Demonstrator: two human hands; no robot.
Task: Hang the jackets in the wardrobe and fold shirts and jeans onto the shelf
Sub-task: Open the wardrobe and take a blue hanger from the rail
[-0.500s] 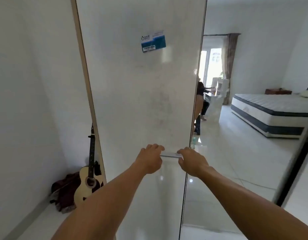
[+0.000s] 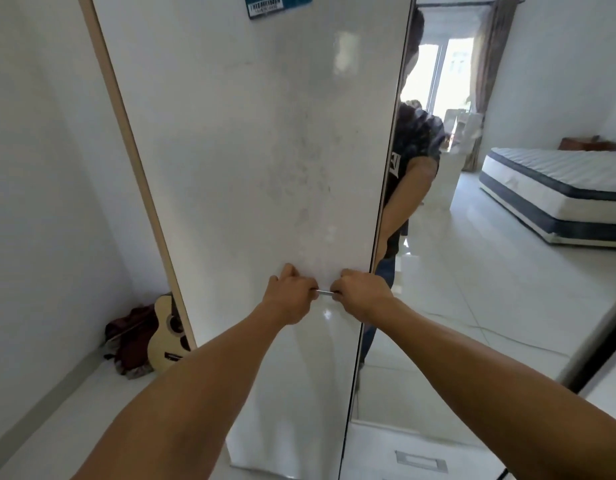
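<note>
Glossy white laminate fills my head view: the tall white wardrobe door (image 2: 251, 161) runs from twelve o'clock down to six, its wooden edge strip leaning toward eleven. At centre, just below the middle, I have both hands on one short brushed-metal bar handle (image 2: 325, 293). My left hand (image 2: 291, 296) sits at the handle's nine o'clock end, fingers curled and clenched over it; my right hand (image 2: 363, 294) closes on the three o'clock end, knuckles toward me. Only a small stretch of metal shows between the two fists.

The wardrobe is right there in my grip, but I see no jackets, shirts or jeans in view, and the interior is hidden.

I judge the risks this way: the mirrored door panel (image 2: 438, 271) lies just beside my right hand, so a jerk could knock the two panels together or pinch my knuckles in the gap. A two-handed pull on such a small handle could also strain its fixings or let my fingers slip off.

Counting: one handle, two hands, one blue barcode sticker (image 2: 275, 5) at twelve, one pale acoustic guitar (image 2: 166, 336) at eight against dark red cloth (image 2: 128, 341), one bare mattress (image 2: 559, 192) reflected at three.
</note>
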